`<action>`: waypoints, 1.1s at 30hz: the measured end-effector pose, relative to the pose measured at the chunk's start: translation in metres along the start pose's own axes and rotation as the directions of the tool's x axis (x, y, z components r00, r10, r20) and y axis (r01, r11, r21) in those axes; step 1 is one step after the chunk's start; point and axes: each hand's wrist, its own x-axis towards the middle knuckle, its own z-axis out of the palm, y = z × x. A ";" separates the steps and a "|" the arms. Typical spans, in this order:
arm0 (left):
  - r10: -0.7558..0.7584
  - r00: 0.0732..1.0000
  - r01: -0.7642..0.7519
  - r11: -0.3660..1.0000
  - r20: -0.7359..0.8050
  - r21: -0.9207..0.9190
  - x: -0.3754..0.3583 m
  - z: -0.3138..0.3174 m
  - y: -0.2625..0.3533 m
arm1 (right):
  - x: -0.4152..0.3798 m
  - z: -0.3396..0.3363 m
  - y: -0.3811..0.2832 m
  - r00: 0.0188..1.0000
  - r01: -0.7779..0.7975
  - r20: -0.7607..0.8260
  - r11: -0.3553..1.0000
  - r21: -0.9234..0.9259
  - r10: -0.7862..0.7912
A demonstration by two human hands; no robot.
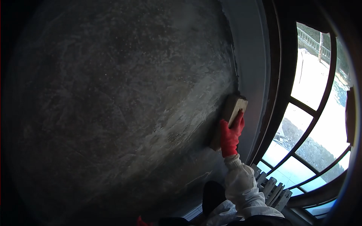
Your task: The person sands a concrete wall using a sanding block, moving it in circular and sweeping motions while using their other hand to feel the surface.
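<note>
While the head camera looks at a big, dark grey wall (pixel 113 94), the red-gloved right hand (pixel 231 133) is a little right of the middle. It is closed around a long wooden block (pixel 233 107), and its fingers lie on the pale side of the wood. The block leans, with its top end over to the right. It is by the right edge of the wall, where the dark part meets a smooth grey strip (pixel 250 49). A dark lump (pixel 238 96) sits at the top end of the block. The wall has pale smears on it, most of all to the left of the block

Down at the bottom edge, a small red tip looks like the left hand (pixel 140 221), but so little of it shows that I cannot tell if it is open or closed. A white sleeve (pixel 245 184) covers the right arm. On the right is a bright window (pixel 311 79) with dark bars, and a pale fence (pixel 311 40) is outside. Some grey wooden slats (pixel 273 190) stand near the low part of the window, just beside the sleeve
</note>
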 end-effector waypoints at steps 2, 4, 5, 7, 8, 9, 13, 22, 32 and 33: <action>-0.052 0.998 0.053 0.998 0.028 -0.027 0.000 0.010 0.003 | -0.084 -0.004 -0.033 0.904 0.395 0.178 0.919 0.004 -0.390; 0.244 0.959 -0.224 0.964 -0.142 0.141 0.000 0.027 0.002 | -0.149 -0.008 -0.059 0.752 0.557 0.275 0.800 0.222 -0.599; 0.241 0.961 -0.220 0.964 -0.136 0.151 0.002 0.022 0.019 | -0.172 -0.004 -0.055 0.566 0.680 0.298 0.640 0.359 -0.769; -0.372 0.920 0.385 0.792 0.126 -0.474 0.014 0.011 0.063 | -0.184 0.004 -0.050 0.319 0.798 0.271 0.411 0.440 -0.908; -0.370 0.922 0.377 0.796 0.111 -0.474 0.015 0.011 0.065 | -0.177 0.005 -0.050 0.300 0.789 0.289 0.406 0.460 -0.909; -0.350 0.935 0.337 0.835 0.052 -0.436 0.015 0.011 0.065 | -0.167 0.002 -0.050 0.277 0.778 0.312 0.402 0.482 -0.909; -0.456 0.888 0.425 0.777 0.048 -0.464 0.009 0.005 0.047 | -0.078 -0.010 -0.042 0.732 0.644 0.212 0.759 0.096 -0.648; -0.458 0.886 0.435 0.774 0.066 -0.461 -0.008 0.021 -0.001 | -0.063 0.014 -0.048 0.968 0.236 0.075 0.969 0.069 -0.241; -0.517 0.855 0.428 0.683 0.022 -0.592 -0.003 -0.010 0.058 | -0.142 0.003 -0.089 0.520 0.763 0.284 0.587 0.269 -0.806; -0.555 0.832 0.459 0.667 0.020 -0.586 -0.003 -0.015 0.057 | -0.121 0.001 -0.081 0.661 0.703 0.219 0.694 0.153 -0.718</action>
